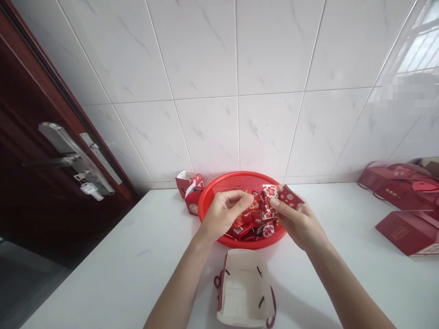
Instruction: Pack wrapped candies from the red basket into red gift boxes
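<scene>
A red plastic basket holds several red wrapped packets near the wall. Over its right part, my right hand is closed on red-and-white patterned packets, the thumb lying across them. My left hand is above the basket's left side, thumb and forefinger pinched together; anything between the fingertips is too small to make out. In front of the basket stands an open box, white inside, with dark red cord at its sides.
Small red boxes stand left of the basket. Larger red boxes lie at the right by the tiled wall. The white table ends at the left, beside a dark wooden door with a metal handle and keys.
</scene>
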The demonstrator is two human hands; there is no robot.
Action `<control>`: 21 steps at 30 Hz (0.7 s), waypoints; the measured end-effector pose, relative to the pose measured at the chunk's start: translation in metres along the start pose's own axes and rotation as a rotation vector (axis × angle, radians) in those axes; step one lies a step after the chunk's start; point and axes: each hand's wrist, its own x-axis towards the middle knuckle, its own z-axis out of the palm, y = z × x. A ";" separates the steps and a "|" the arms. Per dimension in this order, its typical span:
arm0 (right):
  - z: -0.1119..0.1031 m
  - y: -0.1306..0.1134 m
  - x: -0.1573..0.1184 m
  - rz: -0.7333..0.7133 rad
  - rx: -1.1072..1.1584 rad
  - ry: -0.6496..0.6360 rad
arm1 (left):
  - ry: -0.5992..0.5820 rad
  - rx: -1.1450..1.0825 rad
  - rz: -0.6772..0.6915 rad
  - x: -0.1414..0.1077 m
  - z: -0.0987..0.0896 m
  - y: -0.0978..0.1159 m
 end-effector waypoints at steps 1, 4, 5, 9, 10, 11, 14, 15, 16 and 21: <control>0.000 -0.001 0.000 -0.011 0.004 -0.009 | -0.008 -0.025 -0.014 0.000 -0.001 0.000; 0.000 -0.004 -0.001 -0.023 0.013 -0.015 | 0.006 -0.076 -0.037 0.001 -0.005 0.000; 0.000 -0.004 -0.001 -0.025 0.013 -0.015 | 0.018 -0.065 -0.032 0.000 -0.005 0.000; 0.000 -0.003 -0.001 -0.024 -0.006 -0.003 | 0.031 0.005 -0.010 -0.001 -0.004 0.000; 0.000 -0.003 -0.001 -0.023 -0.011 0.003 | 0.039 0.006 -0.008 -0.001 -0.003 -0.001; 0.000 -0.002 -0.001 -0.021 -0.014 0.009 | 0.050 0.004 -0.003 -0.001 -0.002 0.000; 0.001 -0.002 -0.001 -0.026 -0.014 0.019 | 0.090 0.004 0.031 -0.002 0.001 0.001; 0.001 -0.002 -0.001 -0.029 -0.010 0.018 | 0.100 0.003 0.044 -0.002 0.003 0.001; 0.001 -0.002 -0.001 -0.033 -0.003 0.014 | 0.110 -0.002 0.056 -0.002 0.004 0.002; 0.002 -0.002 -0.002 -0.034 0.009 0.023 | 0.121 -0.078 0.073 -0.002 0.008 0.002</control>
